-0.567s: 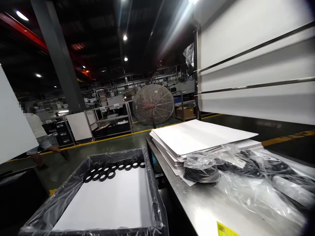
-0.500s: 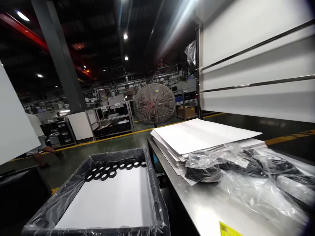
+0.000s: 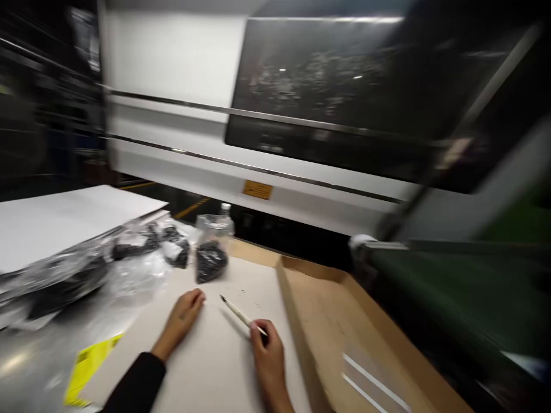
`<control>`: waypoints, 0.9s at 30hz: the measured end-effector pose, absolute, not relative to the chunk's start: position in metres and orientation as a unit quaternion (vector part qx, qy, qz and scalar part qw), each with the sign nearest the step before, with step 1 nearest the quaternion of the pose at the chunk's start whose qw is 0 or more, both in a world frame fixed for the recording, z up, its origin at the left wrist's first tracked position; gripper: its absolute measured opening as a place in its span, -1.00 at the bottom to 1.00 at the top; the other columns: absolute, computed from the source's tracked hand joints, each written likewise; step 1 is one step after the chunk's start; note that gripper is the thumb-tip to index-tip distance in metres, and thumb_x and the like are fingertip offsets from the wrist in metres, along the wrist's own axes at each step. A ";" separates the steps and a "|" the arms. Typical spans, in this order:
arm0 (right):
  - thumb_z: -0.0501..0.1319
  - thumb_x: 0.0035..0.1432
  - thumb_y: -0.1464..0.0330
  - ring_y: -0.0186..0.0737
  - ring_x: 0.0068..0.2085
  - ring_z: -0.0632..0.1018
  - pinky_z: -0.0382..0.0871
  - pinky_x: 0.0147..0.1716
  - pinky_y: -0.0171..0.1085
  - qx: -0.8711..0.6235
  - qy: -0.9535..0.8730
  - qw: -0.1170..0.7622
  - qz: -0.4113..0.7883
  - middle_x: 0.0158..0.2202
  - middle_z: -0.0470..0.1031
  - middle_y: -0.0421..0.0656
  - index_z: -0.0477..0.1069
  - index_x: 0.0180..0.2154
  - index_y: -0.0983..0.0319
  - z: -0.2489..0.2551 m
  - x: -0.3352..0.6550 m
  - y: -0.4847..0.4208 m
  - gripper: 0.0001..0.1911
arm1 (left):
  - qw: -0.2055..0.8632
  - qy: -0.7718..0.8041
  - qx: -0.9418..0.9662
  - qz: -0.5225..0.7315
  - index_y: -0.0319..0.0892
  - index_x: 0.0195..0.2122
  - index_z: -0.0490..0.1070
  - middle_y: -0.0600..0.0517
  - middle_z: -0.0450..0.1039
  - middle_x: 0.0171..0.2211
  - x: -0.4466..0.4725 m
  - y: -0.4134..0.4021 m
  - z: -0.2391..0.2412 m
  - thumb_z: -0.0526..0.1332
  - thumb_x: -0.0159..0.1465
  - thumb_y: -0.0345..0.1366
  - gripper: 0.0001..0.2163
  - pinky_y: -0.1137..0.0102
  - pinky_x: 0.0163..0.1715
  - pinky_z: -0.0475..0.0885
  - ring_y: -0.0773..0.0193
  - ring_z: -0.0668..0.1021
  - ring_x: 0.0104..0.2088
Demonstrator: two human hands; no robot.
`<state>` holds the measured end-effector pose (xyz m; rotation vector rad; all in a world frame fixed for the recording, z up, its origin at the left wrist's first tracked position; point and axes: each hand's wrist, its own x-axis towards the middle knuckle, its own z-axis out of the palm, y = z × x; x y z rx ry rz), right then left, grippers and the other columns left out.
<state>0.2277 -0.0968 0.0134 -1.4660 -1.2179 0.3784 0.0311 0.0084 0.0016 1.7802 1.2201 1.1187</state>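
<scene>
Now right hand (image 3: 269, 358) grip pinching pen (image 3: 241, 315); left hand (image 3: 181, 321) flat, spread; bag (image 3: 210, 248) holds black parts.

Factory packing station.
A steel worktable (image 3: 26, 367), bagged black parts (image 3: 210, 261), stacked white sheets (image 3: 64, 221) and a conveyor machine (image 3: 451, 287).

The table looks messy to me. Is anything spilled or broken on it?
Nothing looks spilled or broken. Crinkled plastic bags of dark parts lie loosely beside the stack of white sheets. The right hand holds a thin stick; the left hand rests flat on the white sheet. The picture is blurry.
</scene>
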 end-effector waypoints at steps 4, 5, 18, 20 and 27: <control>0.14 0.27 0.18 -0.28 -0.37 0.44 0.32 -0.37 -0.31 -0.643 -0.474 0.570 0.192 -0.43 0.42 -0.24 0.38 -0.34 0.24 0.017 0.249 -0.104 -0.73 | 0.394 0.462 0.687 0.399 -0.14 -0.29 0.43 0.03 0.47 -0.32 0.022 0.018 0.002 0.17 0.26 0.00 -0.71 0.26 -0.16 0.26 0.12 0.46 -0.24; 0.14 0.26 0.16 -0.27 -0.38 0.42 0.29 -0.39 -0.32 -0.642 -0.463 0.577 0.203 -0.44 0.42 -0.23 0.38 -0.35 0.23 0.018 0.247 -0.105 -0.72 | 0.403 0.467 0.680 0.398 -0.12 -0.27 0.44 0.02 0.49 -0.29 0.017 0.017 0.003 0.19 0.23 0.02 -0.70 0.26 -0.14 0.25 0.09 0.46 -0.21; 0.19 0.20 0.05 -0.33 -0.50 0.37 0.20 -0.51 -0.34 -0.549 -0.452 0.594 0.377 -0.42 0.47 -0.15 0.38 -0.31 0.26 0.015 0.233 -0.103 -0.62 | 0.644 0.323 0.537 0.439 -0.26 -0.25 0.53 0.01 0.40 -0.43 0.044 -0.003 0.018 0.32 0.17 -0.05 -0.67 0.48 -0.32 0.29 0.35 0.35 -0.37; 0.19 0.20 0.06 -0.33 -0.49 0.37 0.19 -0.51 -0.34 -0.554 -0.452 0.591 0.373 -0.42 0.47 -0.16 0.38 -0.32 0.25 0.016 0.231 -0.105 -0.64 | 0.667 0.316 0.513 0.439 -0.27 -0.30 0.53 0.02 0.39 -0.45 0.045 -0.005 0.019 0.34 0.17 -0.09 -0.71 0.52 -0.32 0.29 0.37 0.35 -0.38; 0.17 0.21 0.04 -0.32 -0.50 0.36 0.18 -0.52 -0.34 -0.569 -0.433 0.596 0.366 -0.44 0.47 -0.17 0.37 -0.32 0.24 0.021 0.232 -0.106 -0.63 | 0.727 0.330 0.426 0.425 -0.30 -0.20 0.54 -0.06 0.49 -0.35 0.044 -0.005 0.013 0.37 0.16 -0.13 -0.68 0.50 -0.26 0.39 0.35 0.44 -0.33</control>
